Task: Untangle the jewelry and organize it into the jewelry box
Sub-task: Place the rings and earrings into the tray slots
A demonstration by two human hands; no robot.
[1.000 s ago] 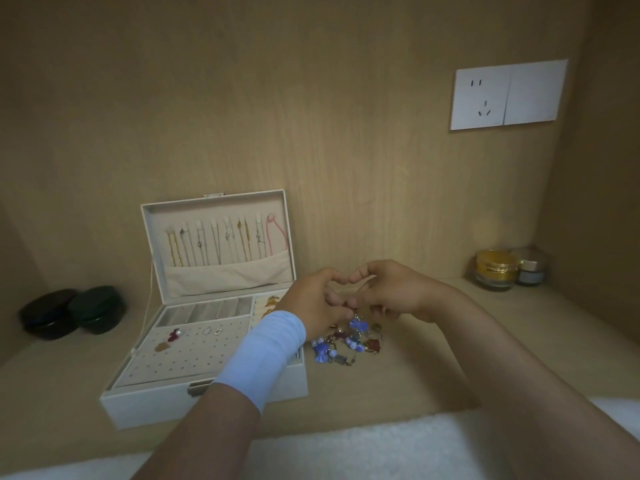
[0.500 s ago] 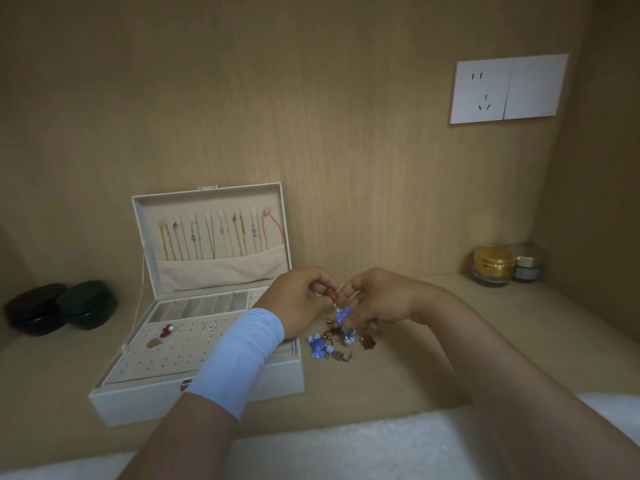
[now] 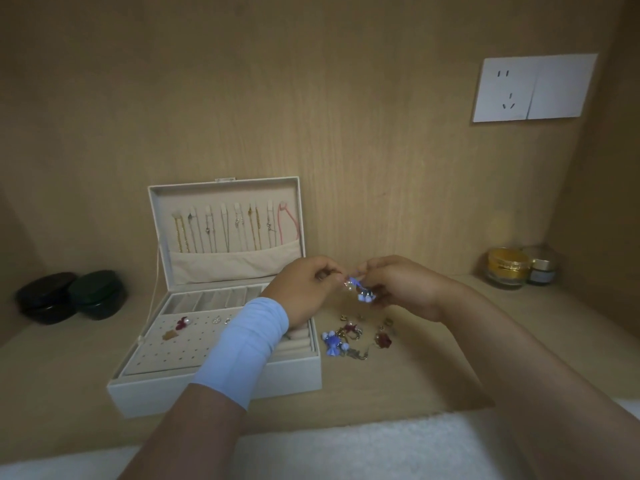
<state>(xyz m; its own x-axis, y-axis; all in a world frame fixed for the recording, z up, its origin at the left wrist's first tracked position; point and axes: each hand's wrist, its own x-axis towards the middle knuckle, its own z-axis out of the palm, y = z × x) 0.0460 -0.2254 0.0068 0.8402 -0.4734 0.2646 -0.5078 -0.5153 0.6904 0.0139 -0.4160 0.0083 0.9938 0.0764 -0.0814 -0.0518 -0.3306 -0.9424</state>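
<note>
A white jewelry box (image 3: 214, 386) stands open on the wooden shelf, several chains hanging in its lid and a few earrings pinned on its perforated tray (image 3: 166, 344). To its right lies a small heap of tangled jewelry (image 3: 349, 339) with blue, red and gold pieces. Above that heap, my left hand (image 3: 304, 289) and my right hand (image 3: 398, 285) both pinch a blue beaded earring piece (image 3: 360, 289) held between them, lifted off the shelf. A light blue band covers my left wrist.
Two dark round containers (image 3: 69, 296) sit left of the box. A gold-lidded jar (image 3: 507, 268) and a smaller jar (image 3: 540, 270) stand at the back right corner. A white socket plate (image 3: 533, 86) is on the back wall. A white fluffy cloth (image 3: 346, 448) lies along the near edge.
Both hands have risen from the heap with the blue piece pinched between them. The rest of the tangle now lies uncovered on the shelf.
</note>
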